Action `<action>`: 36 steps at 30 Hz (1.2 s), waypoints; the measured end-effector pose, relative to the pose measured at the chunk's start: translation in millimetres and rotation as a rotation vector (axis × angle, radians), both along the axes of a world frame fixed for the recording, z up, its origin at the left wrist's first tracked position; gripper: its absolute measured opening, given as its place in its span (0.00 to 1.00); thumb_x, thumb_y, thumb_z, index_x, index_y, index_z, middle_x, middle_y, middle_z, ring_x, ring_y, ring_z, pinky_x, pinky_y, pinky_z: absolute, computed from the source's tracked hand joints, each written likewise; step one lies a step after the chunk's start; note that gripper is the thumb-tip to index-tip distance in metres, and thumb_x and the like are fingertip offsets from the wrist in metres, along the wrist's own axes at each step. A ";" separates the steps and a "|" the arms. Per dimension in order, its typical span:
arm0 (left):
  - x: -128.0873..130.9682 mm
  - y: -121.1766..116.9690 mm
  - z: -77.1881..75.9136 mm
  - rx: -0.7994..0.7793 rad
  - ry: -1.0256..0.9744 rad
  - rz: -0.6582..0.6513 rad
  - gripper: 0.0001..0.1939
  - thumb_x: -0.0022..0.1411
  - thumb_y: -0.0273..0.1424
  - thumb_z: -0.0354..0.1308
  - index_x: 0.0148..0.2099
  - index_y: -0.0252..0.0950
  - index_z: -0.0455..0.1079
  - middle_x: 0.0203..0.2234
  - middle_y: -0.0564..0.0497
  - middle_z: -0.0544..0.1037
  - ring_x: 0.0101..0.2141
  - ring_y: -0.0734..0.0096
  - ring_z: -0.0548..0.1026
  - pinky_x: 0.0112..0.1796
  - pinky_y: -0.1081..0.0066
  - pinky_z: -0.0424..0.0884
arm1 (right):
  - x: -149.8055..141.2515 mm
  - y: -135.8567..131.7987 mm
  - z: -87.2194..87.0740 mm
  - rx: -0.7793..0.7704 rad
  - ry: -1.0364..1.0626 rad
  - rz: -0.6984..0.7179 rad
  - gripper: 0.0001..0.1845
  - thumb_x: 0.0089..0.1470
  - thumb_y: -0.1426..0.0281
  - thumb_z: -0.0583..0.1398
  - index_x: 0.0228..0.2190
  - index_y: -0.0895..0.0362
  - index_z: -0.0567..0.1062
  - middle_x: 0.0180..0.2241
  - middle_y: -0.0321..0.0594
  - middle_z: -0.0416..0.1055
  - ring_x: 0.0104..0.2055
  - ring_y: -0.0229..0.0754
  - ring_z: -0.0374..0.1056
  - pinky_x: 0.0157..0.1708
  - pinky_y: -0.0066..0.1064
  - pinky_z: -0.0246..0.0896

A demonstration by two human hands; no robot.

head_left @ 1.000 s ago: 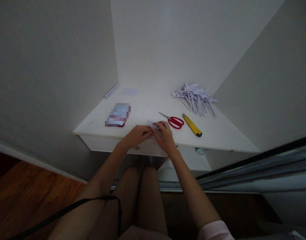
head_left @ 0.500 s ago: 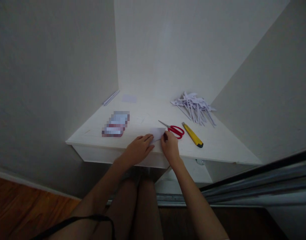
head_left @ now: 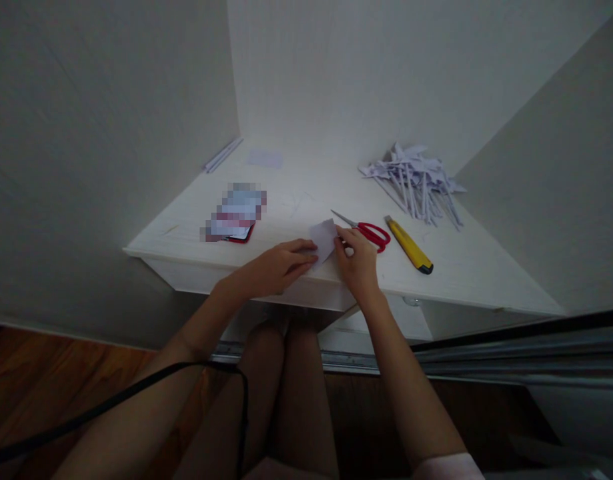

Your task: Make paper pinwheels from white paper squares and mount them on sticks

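A small white piece of paper (head_left: 323, 238) is held between my hands near the front edge of the white tabletop (head_left: 186, 230). My left hand (head_left: 286, 263) pinches its lower left side between thumb and fingers. At its right edge, my right hand (head_left: 356, 257) grips it with thumb and forefinger. Just behind my right hand lie red-handled scissors (head_left: 371, 235), blades pointing up and left, partly covered by the hand. A yellow utility knife (head_left: 409, 245) rests to the right of the scissors.
Paper pinwheels on rolled sticks (head_left: 416, 180) are heaped at the back right. A blurred-out phone-like object (head_left: 236, 217) lies at the left. Rolled paper sticks (head_left: 223, 157) and a flat paper sheet (head_left: 265, 158) lie at the back left. Walls (head_left: 336, 80) enclose the tabletop.
The paper has been turned, now standing with a corner up between my hands. My right hand's fingers have opened out along its edge. The view has tilted downward.
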State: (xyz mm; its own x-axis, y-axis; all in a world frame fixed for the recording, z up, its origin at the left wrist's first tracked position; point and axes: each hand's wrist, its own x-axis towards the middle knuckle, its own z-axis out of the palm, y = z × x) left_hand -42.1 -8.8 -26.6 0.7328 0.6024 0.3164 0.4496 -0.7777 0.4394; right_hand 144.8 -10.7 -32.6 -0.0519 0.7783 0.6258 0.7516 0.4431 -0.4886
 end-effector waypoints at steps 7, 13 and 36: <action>-1.2 0.8 -1.3 0.022 -0.005 -0.004 0.17 0.64 0.31 0.44 0.52 0.34 0.66 0.51 0.44 0.66 0.51 0.67 0.65 0.53 0.67 0.60 | 0.7 -4.2 -0.8 -0.008 -0.051 0.046 0.15 0.52 0.77 0.53 0.40 0.58 0.74 0.36 0.45 0.73 0.38 0.42 0.68 0.40 0.36 0.63; -1.4 2.1 -3.8 0.042 -0.023 -0.008 0.17 0.64 0.31 0.44 0.51 0.34 0.66 0.51 0.44 0.66 0.51 0.67 0.66 0.52 0.66 0.60 | -1.3 -4.6 -0.4 -0.009 -0.082 0.037 0.15 0.52 0.78 0.53 0.40 0.59 0.75 0.35 0.45 0.73 0.38 0.43 0.68 0.40 0.37 0.63; -1.1 1.1 -3.4 0.062 -0.005 0.023 0.17 0.64 0.31 0.44 0.50 0.35 0.67 0.51 0.44 0.67 0.50 0.67 0.67 0.51 0.67 0.62 | 0.3 -5.9 -0.5 -0.059 -0.089 0.073 0.15 0.49 0.80 0.54 0.38 0.60 0.76 0.38 0.46 0.72 0.41 0.42 0.68 0.44 0.36 0.64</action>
